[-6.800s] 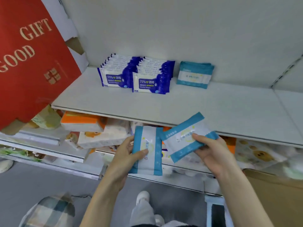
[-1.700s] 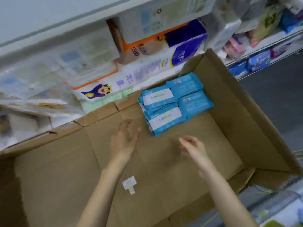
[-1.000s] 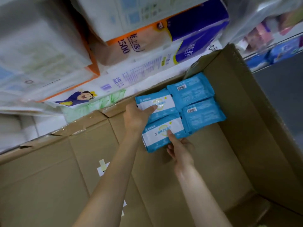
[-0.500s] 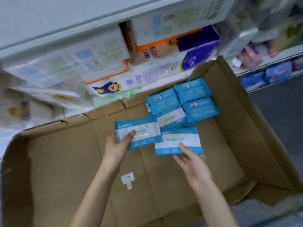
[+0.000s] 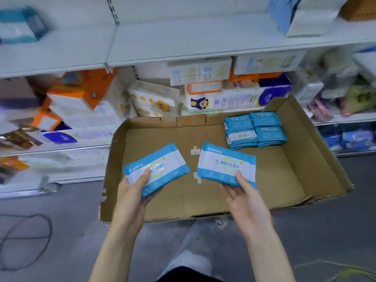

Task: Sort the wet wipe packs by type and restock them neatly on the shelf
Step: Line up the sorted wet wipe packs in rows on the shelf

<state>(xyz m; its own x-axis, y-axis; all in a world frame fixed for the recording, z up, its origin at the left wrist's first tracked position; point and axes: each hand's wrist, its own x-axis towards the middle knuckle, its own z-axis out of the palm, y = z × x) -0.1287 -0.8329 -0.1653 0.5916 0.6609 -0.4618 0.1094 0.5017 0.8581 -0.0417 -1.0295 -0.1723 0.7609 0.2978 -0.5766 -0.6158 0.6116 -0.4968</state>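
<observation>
My left hand (image 5: 133,192) grips a light-blue and white wet wipe pack (image 5: 156,168), thumb on its face. My right hand (image 5: 243,197) holds a second pack of the same type (image 5: 225,164), thumb on top and fingers beneath. Both packs hover above the open cardboard box (image 5: 317,159) on the floor. More light-blue packs (image 5: 255,130) lie stacked in the box's far right corner. The white shelf (image 5: 183,41) runs across the top of the view, with a blurred light-blue pack (image 5: 19,27) at its far left.
Under the white shelf, lower shelves are crammed with tissue and paper packs (image 5: 234,96). A large white and blue package (image 5: 305,13) stands on the shelf at the right. A black cable (image 5: 26,241) loops on the grey floor at left. My leg and shoe (image 5: 195,247) are below the box.
Both hands have lifted a pack each up out of the box and drawn them toward me. The view has tilted up, bringing the white shelf into sight.
</observation>
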